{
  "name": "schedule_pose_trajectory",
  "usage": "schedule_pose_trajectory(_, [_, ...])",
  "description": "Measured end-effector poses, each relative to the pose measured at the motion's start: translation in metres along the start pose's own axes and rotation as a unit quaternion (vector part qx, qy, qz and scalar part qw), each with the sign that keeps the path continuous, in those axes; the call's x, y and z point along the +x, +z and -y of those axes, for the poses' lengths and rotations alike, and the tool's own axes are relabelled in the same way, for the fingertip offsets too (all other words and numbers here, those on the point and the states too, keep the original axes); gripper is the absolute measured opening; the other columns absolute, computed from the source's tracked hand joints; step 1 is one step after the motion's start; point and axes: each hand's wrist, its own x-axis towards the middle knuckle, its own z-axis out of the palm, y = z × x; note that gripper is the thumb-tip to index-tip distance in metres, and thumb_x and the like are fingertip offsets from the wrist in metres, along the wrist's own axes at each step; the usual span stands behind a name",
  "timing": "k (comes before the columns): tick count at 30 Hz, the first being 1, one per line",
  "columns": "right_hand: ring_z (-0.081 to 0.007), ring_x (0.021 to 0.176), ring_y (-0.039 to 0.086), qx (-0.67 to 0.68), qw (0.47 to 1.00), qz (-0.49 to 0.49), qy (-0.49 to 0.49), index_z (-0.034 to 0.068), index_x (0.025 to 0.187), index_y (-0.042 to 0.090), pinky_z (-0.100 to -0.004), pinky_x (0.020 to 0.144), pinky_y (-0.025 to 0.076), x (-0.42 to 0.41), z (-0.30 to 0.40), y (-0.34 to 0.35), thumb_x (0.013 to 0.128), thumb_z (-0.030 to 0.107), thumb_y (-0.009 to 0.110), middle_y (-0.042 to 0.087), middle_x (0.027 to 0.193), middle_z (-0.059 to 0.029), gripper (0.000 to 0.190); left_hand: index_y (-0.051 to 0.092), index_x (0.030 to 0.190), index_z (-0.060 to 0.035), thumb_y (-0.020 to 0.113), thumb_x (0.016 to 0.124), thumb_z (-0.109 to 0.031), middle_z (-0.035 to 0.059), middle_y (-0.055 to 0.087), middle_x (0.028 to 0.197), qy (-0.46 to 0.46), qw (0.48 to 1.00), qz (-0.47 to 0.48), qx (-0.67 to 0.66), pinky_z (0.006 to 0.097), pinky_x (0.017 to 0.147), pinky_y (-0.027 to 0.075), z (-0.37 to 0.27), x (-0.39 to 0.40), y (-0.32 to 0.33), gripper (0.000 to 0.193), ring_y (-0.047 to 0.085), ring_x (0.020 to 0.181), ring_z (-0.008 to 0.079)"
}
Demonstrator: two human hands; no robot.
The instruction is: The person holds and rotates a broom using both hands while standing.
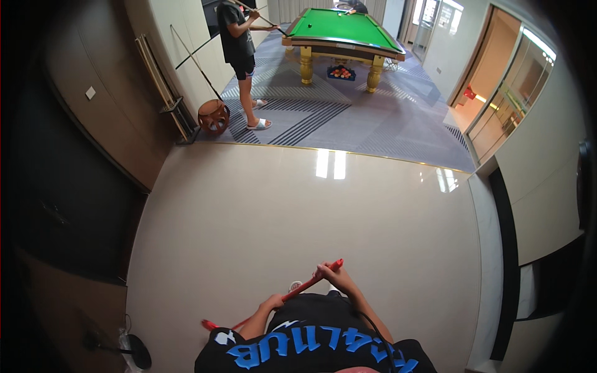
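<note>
A long red pole [304, 286] runs slantwise across the front of my body, its upper end pointing to the upper right. My right hand [329, 274] is closed around it close to that end. Lower down and to the left, my left hand [274, 301] grips the same pole. Past my left forearm, a red end piece [209, 324] shows at the lower left; my arm and shirt hide part of the length between. What the pole belongs to cannot be told. Glossy beige floor tiles [298, 210] lie before me.
Ahead, beyond a brass floor strip [298, 148], a person [238, 42] holds a cue beside a green billiard table [343, 28]. A wooden drum stool [214, 116] and a cue rack [179, 121] stand left. A round black base [139, 352] is at lower left.
</note>
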Motion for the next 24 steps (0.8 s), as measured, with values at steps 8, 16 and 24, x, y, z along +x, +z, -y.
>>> schedule_pose_trajectory(8, [-0.0131, 0.072, 0.060, -0.249, 0.968, -0.029, -0.012, 0.000, 0.080, 0.062, -0.0283, 0.069, 0.048, 0.000, 0.060, 0.019, 0.089, 0.020, 0.055, 0.063, 0.072, -0.0050, 0.023, 0.065, 0.095, -0.0074, 0.067, 0.074, -0.022, 0.0089, 0.064, 0.080, 0.198, 0.974, 0.007, -0.112, 0.0339, 0.062, 0.048, -0.024, 0.046, -0.010, 0.025, 0.060, 0.075, 0.0170])
schedule_pose_trajectory(16, [-0.0082, 0.062, 0.055, -0.219, 0.946, -0.223, -0.082, -0.002, 0.074, 0.061, -0.0247, 0.059, 0.045, -0.080, 0.106, 0.007, 0.086, 0.016, 0.061, 0.062, 0.065, -0.0053, 0.021, 0.060, 0.107, -0.0083, 0.061, 0.080, -0.015, 0.0082, 0.064, 0.093, 0.310, 0.932, 0.171, 0.081, 0.0339, 0.079, 0.047, -0.167, 0.038, -0.060, 0.029, 0.059, 0.090, 0.0193])
schedule_pose_trajectory(24, [-0.0124, 0.063, 0.059, -0.270, 0.870, -0.363, -0.197, -0.001, 0.071, 0.060, -0.0257, 0.061, 0.048, -0.145, 0.156, 0.027, 0.082, 0.006, 0.061, 0.062, 0.068, -0.0067, 0.012, 0.061, 0.095, -0.0051, 0.059, 0.074, -0.008, 0.0167, 0.063, 0.081, 0.433, 0.887, 0.096, 0.130, 0.0400, 0.068, 0.046, -0.302, 0.025, -0.070, 0.021, 0.060, 0.077, 0.0312])
